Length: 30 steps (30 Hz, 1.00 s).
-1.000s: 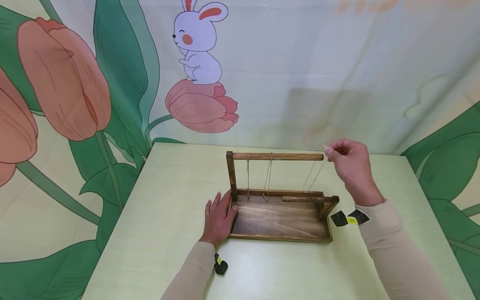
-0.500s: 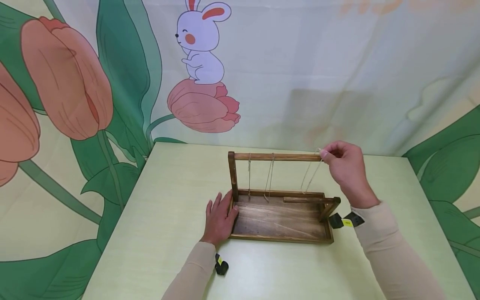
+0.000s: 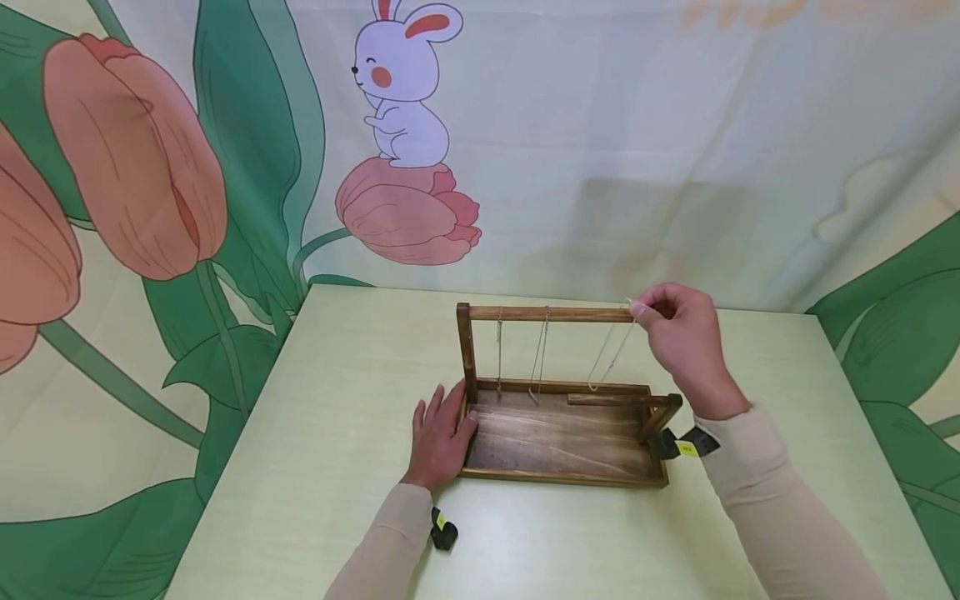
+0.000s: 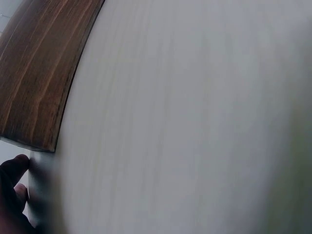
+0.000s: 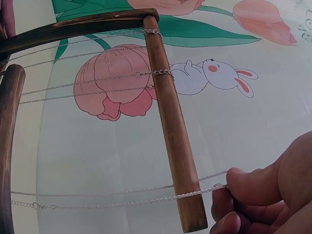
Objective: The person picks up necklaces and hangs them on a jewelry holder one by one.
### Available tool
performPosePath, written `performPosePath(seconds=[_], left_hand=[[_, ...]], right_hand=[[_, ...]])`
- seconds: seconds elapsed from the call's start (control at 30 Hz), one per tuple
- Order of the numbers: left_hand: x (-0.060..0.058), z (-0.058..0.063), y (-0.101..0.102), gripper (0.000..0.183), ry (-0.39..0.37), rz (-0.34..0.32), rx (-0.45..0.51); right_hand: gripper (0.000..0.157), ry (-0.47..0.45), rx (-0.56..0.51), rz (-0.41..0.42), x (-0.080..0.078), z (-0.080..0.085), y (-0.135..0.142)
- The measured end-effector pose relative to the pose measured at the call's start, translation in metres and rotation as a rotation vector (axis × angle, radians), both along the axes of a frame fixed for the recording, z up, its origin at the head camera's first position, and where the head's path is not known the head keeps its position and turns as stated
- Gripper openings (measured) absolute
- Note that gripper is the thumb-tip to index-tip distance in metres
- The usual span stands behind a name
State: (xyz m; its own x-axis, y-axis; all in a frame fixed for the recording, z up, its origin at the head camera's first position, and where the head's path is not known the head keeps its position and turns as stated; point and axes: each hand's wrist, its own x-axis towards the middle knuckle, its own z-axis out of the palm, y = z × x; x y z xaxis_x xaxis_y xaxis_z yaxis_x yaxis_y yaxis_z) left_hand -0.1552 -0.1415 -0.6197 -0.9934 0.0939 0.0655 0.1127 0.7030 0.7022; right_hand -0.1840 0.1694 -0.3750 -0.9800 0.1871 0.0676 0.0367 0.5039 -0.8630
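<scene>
A dark brown wooden jewelry stand has a tray base and two bars at different heights. My right hand pinches a thin silver necklace between thumb and forefinger at the free end of the upper bar. In the right wrist view, one strand crosses in front of that bar and the other passes behind it. The rest of the loop dangles toward the tray. My left hand rests against the tray's left end, fingers extended. Nearer the upright, two more necklaces hang on the upper bar.
The stand's short lower bar juts leftward from a post on the right and carries nothing. A pale table lies beneath the stand. Behind it hangs a curtain printed with tulips and a rabbit.
My right hand has moved left with the necklace, bringing its loop from beyond the upper bar's tip to around the bar's end. The left hand keeps its place.
</scene>
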Motion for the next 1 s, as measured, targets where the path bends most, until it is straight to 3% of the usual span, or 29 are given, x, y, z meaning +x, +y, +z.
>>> performPosePath(seconds=[1.0], left_hand=[[0.000,0.014,0.000,0.058,-0.065,0.006,-0.016]], right_hand=[[0.015,0.049,0.049,0.070,-0.009,0.009,-0.015]])
